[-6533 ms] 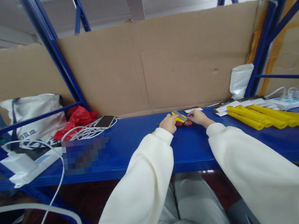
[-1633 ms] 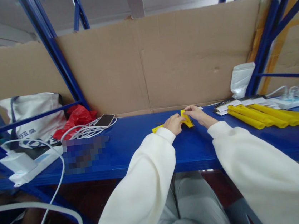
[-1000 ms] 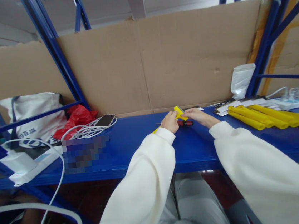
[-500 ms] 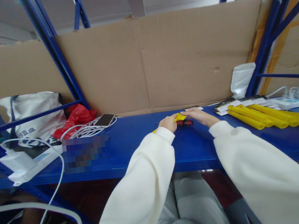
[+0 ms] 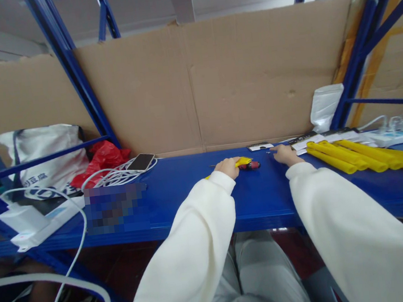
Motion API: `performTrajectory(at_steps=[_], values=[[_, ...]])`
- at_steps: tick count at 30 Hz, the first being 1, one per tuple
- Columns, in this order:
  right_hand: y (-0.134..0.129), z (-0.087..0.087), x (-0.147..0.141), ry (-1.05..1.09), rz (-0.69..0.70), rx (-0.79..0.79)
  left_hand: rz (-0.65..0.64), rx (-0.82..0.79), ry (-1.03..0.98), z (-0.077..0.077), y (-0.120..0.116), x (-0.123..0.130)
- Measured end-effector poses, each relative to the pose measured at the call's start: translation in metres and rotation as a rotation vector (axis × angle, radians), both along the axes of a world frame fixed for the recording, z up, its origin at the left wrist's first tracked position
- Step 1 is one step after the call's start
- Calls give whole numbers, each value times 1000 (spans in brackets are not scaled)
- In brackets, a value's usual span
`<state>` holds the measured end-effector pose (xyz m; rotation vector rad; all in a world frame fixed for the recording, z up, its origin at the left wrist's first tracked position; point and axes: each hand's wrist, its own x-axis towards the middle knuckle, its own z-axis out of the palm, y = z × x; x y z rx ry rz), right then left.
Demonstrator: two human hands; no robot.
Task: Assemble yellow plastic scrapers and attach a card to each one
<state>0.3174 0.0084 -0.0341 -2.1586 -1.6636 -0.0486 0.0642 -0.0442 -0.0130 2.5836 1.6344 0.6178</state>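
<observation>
Closed around a yellow piece (image 5: 243,161), my left hand (image 5: 228,168) rests over the middle of the blue table (image 5: 192,195). A red and black tool (image 5: 253,165) lies just right of that hand, partly under the yellow piece. My right hand (image 5: 285,155) is farther right, close to the tabletop, beside a small shiny bit (image 5: 268,152). Its fingers point left; whether they pinch anything is too small to make out. A flat black and white card (image 5: 259,147) lies behind, near the cardboard.
Several yellow tubes (image 5: 347,156) lie at the right, near a white power strip (image 5: 400,136). A phone (image 5: 141,162), white cable, red bag (image 5: 102,158) and cloth bag (image 5: 48,151) are at the left. Cardboard (image 5: 244,78) stands behind; blue posts (image 5: 85,91) rise at both sides.
My right hand has moved right, away from the yellow piece and my left hand, down beside the small shiny bit. My left hand keeps its hold and has barely moved.
</observation>
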Motion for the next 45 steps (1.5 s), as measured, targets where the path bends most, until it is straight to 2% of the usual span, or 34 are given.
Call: performTrajectory(at_steps=[6,19,26,30,33,35,41,45], values=[[-6,2,-11,-16,-13,-87,8,-12,21,0,0,0],[-5,6,-12,-191,53,-67,-10,-15,16,3,-2,1],[-14,14,-22,-262,65,-119,42,23,-104,11,-5,-2],[-20,18,-26,-264,88,-130,2,54,-314,14,-2,-3],[-21,19,-27,-269,90,-143,-84,79,-592,18,4,0],[-21,19,-28,-270,89,-140,-127,38,-798,21,6,2],[-23,20,-28,-290,83,-146,-101,-399,-1332,36,-7,4],[-23,21,-29,-306,78,-157,-61,-659,-1474,38,-13,4]])
